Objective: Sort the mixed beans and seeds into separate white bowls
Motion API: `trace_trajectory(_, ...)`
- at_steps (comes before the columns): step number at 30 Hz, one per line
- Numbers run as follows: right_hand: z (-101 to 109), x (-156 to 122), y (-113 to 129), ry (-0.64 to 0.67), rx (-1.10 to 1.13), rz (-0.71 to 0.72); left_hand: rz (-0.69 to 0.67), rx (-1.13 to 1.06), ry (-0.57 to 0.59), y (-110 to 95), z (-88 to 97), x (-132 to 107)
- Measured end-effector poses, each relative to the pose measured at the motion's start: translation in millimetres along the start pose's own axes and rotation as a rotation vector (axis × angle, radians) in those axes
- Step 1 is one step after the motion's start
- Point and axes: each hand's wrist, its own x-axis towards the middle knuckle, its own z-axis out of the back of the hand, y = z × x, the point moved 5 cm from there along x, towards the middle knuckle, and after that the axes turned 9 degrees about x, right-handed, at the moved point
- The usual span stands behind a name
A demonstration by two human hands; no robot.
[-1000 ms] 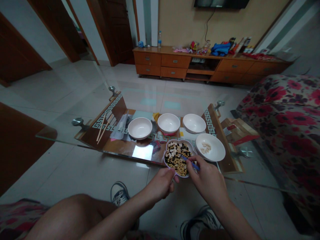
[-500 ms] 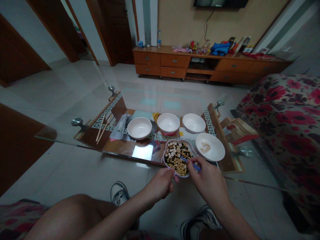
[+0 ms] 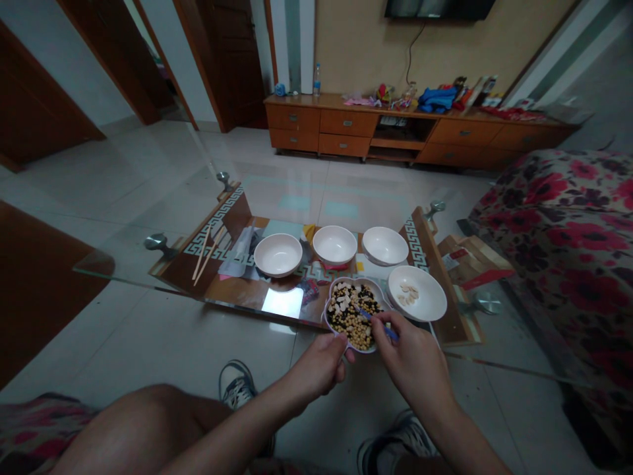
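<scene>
My left hand point(image 3: 324, 366) is closed on the near-left rim of a scalloped lilac-edged bowl point(image 3: 326, 324), thumb on top. The bowl holds a mix of yellow beans, black beans and flat pale seeds point(image 3: 342, 298). My right hand point(image 3: 413, 353) pinches a slim blue plastic utensil point(image 3: 364, 314) slanting down into the mix; its tip is among the beans, and its exact kind is unclear. Just right of the mix stands a white bowl point(image 3: 432, 298) with several flat pale seeds point(image 3: 408, 294) in it.
Three white bowls point(image 3: 278, 255) stand in a row behind on the glass table point(image 3: 173, 280). Chopsticks point(image 3: 208, 254) lie at the left. Under the glass is a shelf with papers; a paper bag point(image 3: 475, 260) stands at right. A long wooden cabinet point(image 3: 341, 132) lines the wall.
The view has shifted slightly. Both hands keep their hold on the bowl and the blue utensil, and the utensil's tip stays in the bean mix with only a small movement.
</scene>
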Motion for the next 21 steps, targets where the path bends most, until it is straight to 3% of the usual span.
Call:
trace_trajectory(7, 26, 7, -9, -0.178, -0.05, 0.028, -0.002, 0.001, 0.007, -1, 1.1, -2)
trace_trajectory(13, 56, 14, -21, -0.303, -0.163, -0.033, 0.012, -0.005, 0.015, 3, 1.7, -2)
trace_trajectory(21, 61, 13, -21, -0.326, -0.236, -0.086, 0.01, 0.001, 0.013, 0, 1.0, -3)
